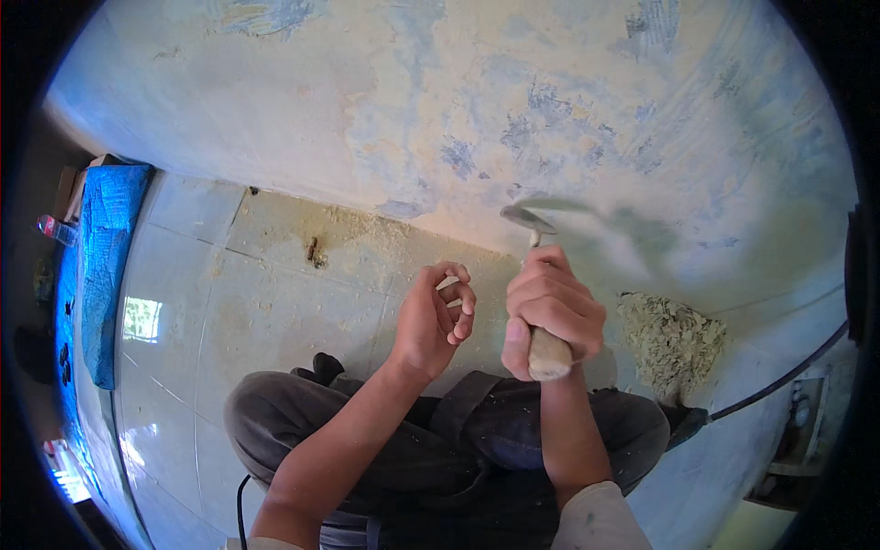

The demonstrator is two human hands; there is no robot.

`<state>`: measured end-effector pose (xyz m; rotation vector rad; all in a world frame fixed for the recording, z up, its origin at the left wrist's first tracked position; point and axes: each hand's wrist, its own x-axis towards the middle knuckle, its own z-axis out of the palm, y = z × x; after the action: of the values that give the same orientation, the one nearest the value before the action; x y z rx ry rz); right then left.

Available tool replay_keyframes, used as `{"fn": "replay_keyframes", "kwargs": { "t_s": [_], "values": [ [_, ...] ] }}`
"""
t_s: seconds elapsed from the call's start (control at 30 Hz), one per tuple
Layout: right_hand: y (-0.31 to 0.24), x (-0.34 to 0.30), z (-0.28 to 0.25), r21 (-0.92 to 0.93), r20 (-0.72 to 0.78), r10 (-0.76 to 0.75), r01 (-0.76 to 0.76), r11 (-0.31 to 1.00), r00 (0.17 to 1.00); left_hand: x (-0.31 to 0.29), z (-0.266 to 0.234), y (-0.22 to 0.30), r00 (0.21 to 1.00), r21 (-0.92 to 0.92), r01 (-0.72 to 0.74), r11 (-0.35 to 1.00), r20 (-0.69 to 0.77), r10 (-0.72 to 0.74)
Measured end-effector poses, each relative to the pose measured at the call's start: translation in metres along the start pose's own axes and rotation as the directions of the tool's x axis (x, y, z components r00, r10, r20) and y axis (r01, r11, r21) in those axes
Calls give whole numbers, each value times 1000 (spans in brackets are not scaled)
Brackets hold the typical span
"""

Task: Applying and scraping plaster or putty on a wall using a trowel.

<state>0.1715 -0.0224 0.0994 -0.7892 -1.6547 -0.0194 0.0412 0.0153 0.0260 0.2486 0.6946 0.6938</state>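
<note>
Blue sheeting [110, 247], clear bottle [59, 231], dark cable [779, 379]

Ahead, the patchy wall [550, 110] closed off forward reach, with the scraper [529, 219] in the right hand [556, 307] jutting up toward it. A narrow gap ran between that hand and the left hand [438, 310]. Leftward, a hand could pass over the floor tiles [174, 353] as far as the blue sheet [115, 266]. The flake heap [669, 344] obstructed low passage rightward, the dark cable [779, 371] lay beyond, and bent legs [275, 412] blocked the space beneath the forearms.
</note>
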Motion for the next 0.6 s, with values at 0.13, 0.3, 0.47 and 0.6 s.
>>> {"fn": "replay_keyframes", "kwargs": {
  "t_s": [0.13, 0.3, 0.47, 0.6],
  "values": [
    [2, -4, 1, 25, 27, -44, 43, 999, 999, -1, -1, 1, 1000, 14, -1, 1000, -10, 1],
    [-2, -4, 3, -48, 58, 92, -89, 995, 994, 1, -4, 0, 999, 16, -6, 1000, 37, 6],
    [-6, 1, 3, 51, 2, -120, 120, 992, 993, -1, -2, 0, 1000, 18, -20, 1000, 19, 19],
    [-2, -1, 3, -55, 117, 52, -46, 997, 992, -1, 1, 0, 1000, 9, -17, 1000, 12, 17]
  ]
}}
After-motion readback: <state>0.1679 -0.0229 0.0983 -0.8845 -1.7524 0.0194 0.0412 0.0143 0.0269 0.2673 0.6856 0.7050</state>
